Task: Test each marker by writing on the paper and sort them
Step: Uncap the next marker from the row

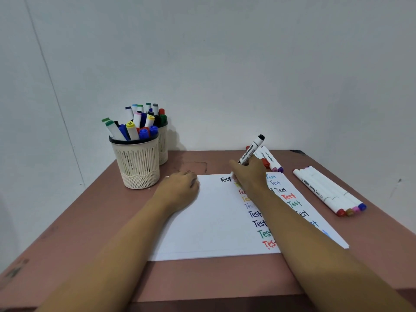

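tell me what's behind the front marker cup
A second cup holding markers stands behind the front cup. Only its right edge and the marker tops show; the front cup covers the rest.

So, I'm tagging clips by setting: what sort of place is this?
Probably a small desk against a plain wall, home or office unclear: a brownish tabletop, two cream holders full of markers, and paper with rows of "Test" words.

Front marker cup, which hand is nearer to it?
Left. The left hand rests on the paper just right of the cup; the right hand grips a black marker farther right.
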### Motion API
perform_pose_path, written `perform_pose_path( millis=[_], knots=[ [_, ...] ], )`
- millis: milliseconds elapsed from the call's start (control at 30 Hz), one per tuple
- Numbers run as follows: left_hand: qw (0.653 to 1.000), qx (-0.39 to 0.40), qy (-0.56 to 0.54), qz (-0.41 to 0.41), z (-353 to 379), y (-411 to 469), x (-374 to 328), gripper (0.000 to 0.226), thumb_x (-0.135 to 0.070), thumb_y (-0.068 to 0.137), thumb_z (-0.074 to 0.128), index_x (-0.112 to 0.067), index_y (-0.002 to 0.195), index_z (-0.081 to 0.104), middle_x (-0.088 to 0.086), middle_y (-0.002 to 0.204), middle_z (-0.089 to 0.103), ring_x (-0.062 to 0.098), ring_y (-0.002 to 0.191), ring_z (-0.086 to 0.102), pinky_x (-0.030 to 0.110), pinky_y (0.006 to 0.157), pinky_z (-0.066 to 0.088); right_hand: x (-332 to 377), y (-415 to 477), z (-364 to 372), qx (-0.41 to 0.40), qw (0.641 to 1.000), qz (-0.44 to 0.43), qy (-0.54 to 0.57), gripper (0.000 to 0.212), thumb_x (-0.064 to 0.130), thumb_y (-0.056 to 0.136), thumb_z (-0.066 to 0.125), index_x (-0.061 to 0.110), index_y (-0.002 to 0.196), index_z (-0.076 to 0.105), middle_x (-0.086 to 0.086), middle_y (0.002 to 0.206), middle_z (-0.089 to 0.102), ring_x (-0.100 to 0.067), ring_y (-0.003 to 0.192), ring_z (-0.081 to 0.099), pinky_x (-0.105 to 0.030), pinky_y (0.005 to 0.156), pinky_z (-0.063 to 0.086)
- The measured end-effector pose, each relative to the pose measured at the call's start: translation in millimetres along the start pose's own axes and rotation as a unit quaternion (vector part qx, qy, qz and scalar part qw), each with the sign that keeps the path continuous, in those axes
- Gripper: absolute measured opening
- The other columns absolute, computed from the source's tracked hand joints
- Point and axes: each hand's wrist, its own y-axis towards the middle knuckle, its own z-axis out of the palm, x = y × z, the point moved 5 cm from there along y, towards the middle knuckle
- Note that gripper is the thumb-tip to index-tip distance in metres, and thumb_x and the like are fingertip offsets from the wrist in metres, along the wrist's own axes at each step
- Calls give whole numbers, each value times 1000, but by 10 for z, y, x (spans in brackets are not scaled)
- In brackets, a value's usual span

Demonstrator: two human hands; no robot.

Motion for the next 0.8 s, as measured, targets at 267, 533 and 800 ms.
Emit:
perform_pose_path(
  millis=[267, 533, 800],
  knots=[
    [996, 34, -78, -32, -34, -30, 38, 58, -45, 77, 27, -17, 120, 54, 4, 122, 58, 25, 114, 51, 35, 94, 39, 17, -17, -43, -23, 998, 22, 50, 16, 13, 80, 58, 4, 93, 57, -8, 66, 54, -19, 58, 50, -28, 58, 43],
    [981, 33, -176, -72, -104, -56, 122, 9, -12, 90, 43, -12, 98, 39, 0, 79, 46, 19, 76, 43, 30, 60, 30, 41, -44, -103, 19, 982, 87, 165, 5, 4, 83, 50, 3, 82, 55, -11, 64, 61, -14, 49, 47, -25, 51, 42],
    [990, 9, -139, -36, -211, -79, 58, 13, -4, 92, 42, -11, 86, 32, 4, 73, 44, 16, 66, 41, 27, 56, 30, 156, -75, -113, 38, 989, 37, 138, 17, 2, 83, 53, 10, 68, 58, -8, 68, 65, -15, 59, 58, -35, 68, 52]
  ],
)
